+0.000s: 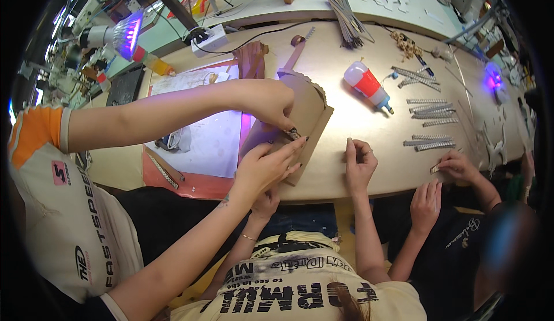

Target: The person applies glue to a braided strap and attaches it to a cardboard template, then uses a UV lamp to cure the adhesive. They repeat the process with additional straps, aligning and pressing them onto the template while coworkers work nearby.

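A brown leather-look panel [309,104] with a scalloped edge lies tilted in front of me, with a strap [294,55] stretching away from its far end. My left hand [265,203] is at its near edge, with the fingers mostly hidden beneath a co-worker's hand [259,168]. That co-worker's other hand [277,104] pinches a small dark piece [294,132] against the panel. To the right, my right hand [360,162] rests over the tabletop near the front edge, fingers curled in, with nothing visible in them.
A red-and-white glue bottle [366,84] lies beyond my right hand. Several grey patterned strips [430,110] are laid in groups farther right. Another co-worker's hands [456,166] work there, one holding a small piece. White paper [199,162] on a red sheet is at left; a lamp [124,35] stands behind.
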Demonstrator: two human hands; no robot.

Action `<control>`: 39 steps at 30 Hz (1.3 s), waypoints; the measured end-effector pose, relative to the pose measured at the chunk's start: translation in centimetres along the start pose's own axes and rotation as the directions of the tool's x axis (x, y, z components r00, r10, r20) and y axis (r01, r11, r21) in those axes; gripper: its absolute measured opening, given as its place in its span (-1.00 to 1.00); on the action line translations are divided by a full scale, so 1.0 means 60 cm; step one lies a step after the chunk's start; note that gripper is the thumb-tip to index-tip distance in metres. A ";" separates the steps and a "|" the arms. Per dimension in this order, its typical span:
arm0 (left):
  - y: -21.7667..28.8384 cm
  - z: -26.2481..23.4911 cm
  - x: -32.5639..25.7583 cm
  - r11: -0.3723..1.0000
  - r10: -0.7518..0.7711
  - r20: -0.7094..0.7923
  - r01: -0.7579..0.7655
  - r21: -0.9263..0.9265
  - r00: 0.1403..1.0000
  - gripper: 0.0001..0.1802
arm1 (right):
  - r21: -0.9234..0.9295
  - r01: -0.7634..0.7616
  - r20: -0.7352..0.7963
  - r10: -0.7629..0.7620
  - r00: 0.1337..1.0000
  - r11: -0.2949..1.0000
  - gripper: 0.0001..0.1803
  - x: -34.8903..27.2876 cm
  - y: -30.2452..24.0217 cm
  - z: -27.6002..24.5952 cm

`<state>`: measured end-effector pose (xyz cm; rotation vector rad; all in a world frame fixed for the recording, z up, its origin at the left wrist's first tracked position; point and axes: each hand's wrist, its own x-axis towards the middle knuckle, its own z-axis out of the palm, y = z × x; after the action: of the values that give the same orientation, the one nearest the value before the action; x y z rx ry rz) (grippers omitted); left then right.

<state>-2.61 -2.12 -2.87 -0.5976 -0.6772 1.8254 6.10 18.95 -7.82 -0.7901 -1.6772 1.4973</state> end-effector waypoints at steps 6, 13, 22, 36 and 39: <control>0.015 -0.043 -0.008 0.994 0.035 0.034 -0.038 0.107 0.999 -0.24 | -0.040 -0.011 0.002 0.012 1.000 0.999 -0.79 0.002 0.001 -0.008; 0.030 -0.022 0.028 0.975 0.007 0.014 -0.010 0.224 1.000 -0.23 | -0.044 -0.007 -0.004 0.007 1.000 0.999 -0.79 0.003 -0.001 -0.006; 0.043 -0.001 0.066 0.954 -0.056 -0.021 0.060 0.293 0.998 -0.21 | -0.088 -0.017 0.048 0.022 0.999 0.996 -0.83 0.003 -0.009 -0.010; 0.036 -0.001 0.103 0.945 -0.141 0.027 0.127 0.301 0.990 -0.37 | -0.090 -0.032 0.037 0.036 0.999 0.995 -0.77 0.004 -0.004 -0.007; 0.054 -0.010 0.094 0.920 -0.056 0.001 0.051 0.389 0.998 -0.44 | -0.108 -0.046 0.046 0.051 0.998 0.993 -0.77 0.003 -0.004 -0.008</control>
<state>-6.15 2.37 -6.02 -0.2993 -0.3175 1.8464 6.40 19.33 -7.52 -0.8629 -1.7984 1.4808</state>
